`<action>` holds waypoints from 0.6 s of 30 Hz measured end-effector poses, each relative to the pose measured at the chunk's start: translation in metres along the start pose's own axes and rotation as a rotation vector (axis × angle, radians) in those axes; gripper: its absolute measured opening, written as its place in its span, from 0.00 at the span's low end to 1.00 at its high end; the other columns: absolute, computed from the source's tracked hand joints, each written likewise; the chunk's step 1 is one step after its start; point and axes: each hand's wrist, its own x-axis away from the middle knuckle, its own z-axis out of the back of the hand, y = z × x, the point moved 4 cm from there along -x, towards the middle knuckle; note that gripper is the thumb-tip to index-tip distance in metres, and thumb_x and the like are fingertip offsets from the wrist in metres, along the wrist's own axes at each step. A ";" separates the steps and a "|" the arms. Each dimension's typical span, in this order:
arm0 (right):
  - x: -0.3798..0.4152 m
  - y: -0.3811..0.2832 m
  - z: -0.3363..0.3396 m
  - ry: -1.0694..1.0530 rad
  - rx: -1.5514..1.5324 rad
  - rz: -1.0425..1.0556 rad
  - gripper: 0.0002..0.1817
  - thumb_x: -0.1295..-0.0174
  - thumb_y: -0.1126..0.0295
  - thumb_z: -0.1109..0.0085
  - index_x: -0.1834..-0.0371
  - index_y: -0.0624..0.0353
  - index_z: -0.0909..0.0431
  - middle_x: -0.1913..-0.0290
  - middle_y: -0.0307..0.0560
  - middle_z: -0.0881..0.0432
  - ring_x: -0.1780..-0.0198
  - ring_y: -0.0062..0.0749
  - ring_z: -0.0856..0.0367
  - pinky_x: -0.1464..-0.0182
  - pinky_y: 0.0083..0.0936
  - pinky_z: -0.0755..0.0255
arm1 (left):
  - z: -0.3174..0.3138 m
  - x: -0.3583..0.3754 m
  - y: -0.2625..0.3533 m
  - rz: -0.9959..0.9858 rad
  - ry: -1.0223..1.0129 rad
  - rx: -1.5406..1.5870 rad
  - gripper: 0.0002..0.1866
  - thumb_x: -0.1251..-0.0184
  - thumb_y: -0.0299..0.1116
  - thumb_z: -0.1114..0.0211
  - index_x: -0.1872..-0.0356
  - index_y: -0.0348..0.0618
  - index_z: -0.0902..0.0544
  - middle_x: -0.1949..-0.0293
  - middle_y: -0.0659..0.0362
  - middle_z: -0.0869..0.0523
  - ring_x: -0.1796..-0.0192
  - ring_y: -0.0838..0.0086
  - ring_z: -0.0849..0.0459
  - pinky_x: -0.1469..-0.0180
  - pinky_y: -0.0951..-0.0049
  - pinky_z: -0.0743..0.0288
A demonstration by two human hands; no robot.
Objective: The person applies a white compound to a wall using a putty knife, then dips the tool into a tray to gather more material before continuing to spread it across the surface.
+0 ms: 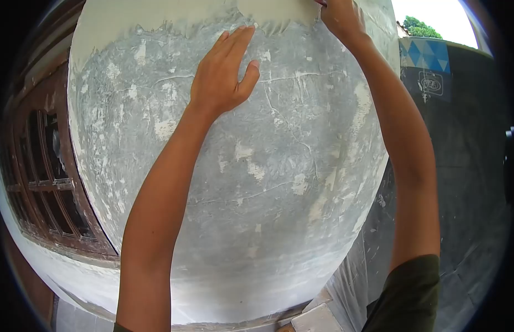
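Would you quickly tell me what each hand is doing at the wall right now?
Left hand: open, palm flat against the grey wall, holding nothing.
Right hand: closed at the top edge of the picture around something mostly cut off; cannot tell what.

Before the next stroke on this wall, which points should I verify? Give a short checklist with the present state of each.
1. Left hand flat against the grey wall, fingers spread: ok.
2. Right hand at the edge of the fresh light coat: ok.
3. Tool in the right hand: cannot tell, it is cut off by the top of the picture.
4. Old surface smooth: not ok, cracks and pale patches show.
5. Wooden window at the left free of fresh coat: cannot tell.
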 end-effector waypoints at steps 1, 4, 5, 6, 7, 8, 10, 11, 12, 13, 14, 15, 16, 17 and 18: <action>0.000 0.003 -0.004 -0.108 -0.022 -0.086 0.11 0.37 0.74 0.50 0.65 0.65 0.16 0.65 0.67 0.17 0.59 0.62 0.17 0.57 0.51 0.25 | 0.000 0.000 0.000 -0.002 0.000 -0.002 0.27 0.34 0.34 0.42 0.36 0.31 0.25 0.39 0.42 0.19 0.34 0.50 0.22 0.26 0.55 0.34; 0.061 0.000 -0.010 -0.127 0.111 0.136 0.11 0.41 0.77 0.46 0.57 0.58 0.15 0.58 0.55 0.14 0.57 0.56 0.16 0.56 0.46 0.23 | 0.001 0.001 0.001 0.015 -0.015 0.029 0.28 0.31 0.33 0.45 0.31 0.36 0.28 0.35 0.44 0.21 0.32 0.51 0.24 0.24 0.54 0.38; 0.080 -0.004 -0.010 -0.138 0.166 0.162 0.11 0.41 0.76 0.45 0.58 0.59 0.15 0.59 0.55 0.14 0.59 0.57 0.16 0.56 0.46 0.23 | 0.001 0.001 0.001 0.015 -0.015 0.031 0.28 0.31 0.33 0.45 0.31 0.36 0.28 0.35 0.44 0.21 0.32 0.51 0.24 0.24 0.54 0.38; 0.092 -0.010 -0.001 -0.135 0.169 0.162 0.11 0.41 0.76 0.45 0.58 0.59 0.15 0.59 0.55 0.14 0.59 0.57 0.16 0.56 0.46 0.23 | 0.000 0.001 0.001 0.018 -0.024 0.022 0.28 0.31 0.33 0.45 0.31 0.36 0.28 0.35 0.44 0.21 0.32 0.51 0.24 0.24 0.54 0.38; 0.105 -0.016 0.009 -0.096 0.099 0.167 0.09 0.39 0.75 0.45 0.60 0.59 0.17 0.61 0.55 0.14 0.60 0.55 0.15 0.57 0.47 0.22 | -0.001 0.002 0.001 0.022 -0.036 0.014 0.28 0.31 0.33 0.45 0.31 0.36 0.29 0.35 0.43 0.21 0.32 0.51 0.24 0.24 0.54 0.38; 0.108 -0.019 0.015 -0.056 0.030 0.177 0.07 0.38 0.74 0.45 0.61 0.59 0.18 0.63 0.54 0.14 0.61 0.53 0.15 0.58 0.48 0.21 | -0.001 0.000 0.001 0.020 -0.033 0.015 0.28 0.31 0.33 0.45 0.31 0.36 0.29 0.35 0.43 0.21 0.32 0.51 0.24 0.24 0.54 0.38; 0.082 -0.011 0.018 -0.009 0.029 0.146 0.08 0.39 0.75 0.45 0.60 0.59 0.17 0.62 0.55 0.14 0.60 0.55 0.16 0.57 0.46 0.22 | -0.001 0.000 0.003 -0.009 -0.039 0.007 0.28 0.32 0.33 0.45 0.31 0.37 0.29 0.35 0.43 0.21 0.32 0.51 0.23 0.24 0.54 0.38; 0.063 -0.005 0.016 0.041 0.023 0.124 0.10 0.41 0.76 0.44 0.58 0.59 0.16 0.60 0.55 0.15 0.59 0.57 0.16 0.56 0.45 0.23 | -0.001 -0.001 0.003 -0.011 -0.038 0.005 0.28 0.32 0.33 0.45 0.31 0.37 0.29 0.35 0.43 0.21 0.32 0.51 0.23 0.24 0.54 0.38; 0.045 0.001 0.006 0.038 0.020 0.124 0.10 0.41 0.76 0.44 0.58 0.59 0.16 0.60 0.55 0.15 0.59 0.57 0.16 0.56 0.45 0.23 | -0.001 0.001 0.003 -0.006 -0.044 0.010 0.28 0.32 0.33 0.45 0.31 0.36 0.28 0.35 0.43 0.21 0.32 0.51 0.23 0.24 0.54 0.38; 0.024 0.007 -0.004 0.059 0.019 0.105 0.09 0.36 0.73 0.47 0.61 0.62 0.16 0.61 0.61 0.16 0.59 0.60 0.17 0.56 0.48 0.24 | -0.001 0.001 0.003 -0.002 -0.049 0.011 0.28 0.32 0.32 0.44 0.31 0.36 0.28 0.35 0.43 0.21 0.33 0.51 0.23 0.24 0.54 0.38; 0.015 0.004 -0.005 0.079 0.017 0.084 0.13 0.32 0.70 0.50 0.65 0.66 0.17 0.63 0.67 0.17 0.59 0.63 0.17 0.56 0.51 0.25 | 0.000 0.001 0.003 -0.002 -0.052 0.007 0.28 0.32 0.32 0.44 0.31 0.36 0.28 0.35 0.43 0.21 0.33 0.51 0.23 0.24 0.54 0.38; 0.019 0.002 -0.005 0.080 0.011 0.083 0.13 0.32 0.70 0.50 0.65 0.66 0.17 0.63 0.67 0.17 0.59 0.63 0.17 0.56 0.51 0.25 | 0.000 0.001 0.003 0.007 -0.056 0.005 0.28 0.32 0.32 0.45 0.31 0.36 0.28 0.35 0.43 0.21 0.33 0.50 0.23 0.24 0.54 0.37; 0.026 -0.001 -0.008 0.003 -0.004 0.117 0.09 0.36 0.73 0.47 0.62 0.62 0.17 0.61 0.61 0.16 0.59 0.60 0.17 0.56 0.48 0.24 | 0.000 0.001 0.003 0.013 -0.060 0.005 0.28 0.32 0.32 0.45 0.31 0.36 0.28 0.35 0.43 0.21 0.33 0.50 0.23 0.24 0.54 0.37; 0.033 -0.007 -0.007 -0.076 -0.018 0.151 0.09 0.41 0.76 0.45 0.60 0.59 0.17 0.60 0.55 0.14 0.59 0.57 0.16 0.56 0.45 0.23 | 0.000 0.001 0.003 0.011 -0.064 0.006 0.28 0.32 0.32 0.45 0.31 0.36 0.28 0.35 0.43 0.21 0.33 0.50 0.23 0.24 0.54 0.37; 0.045 -0.008 -0.013 -0.133 0.062 0.149 0.07 0.40 0.76 0.46 0.61 0.60 0.18 0.61 0.54 0.15 0.58 0.56 0.16 0.56 0.46 0.22 | 0.000 0.001 0.002 0.010 -0.056 0.014 0.28 0.33 0.32 0.45 0.31 0.36 0.28 0.35 0.43 0.21 0.33 0.50 0.23 0.24 0.54 0.37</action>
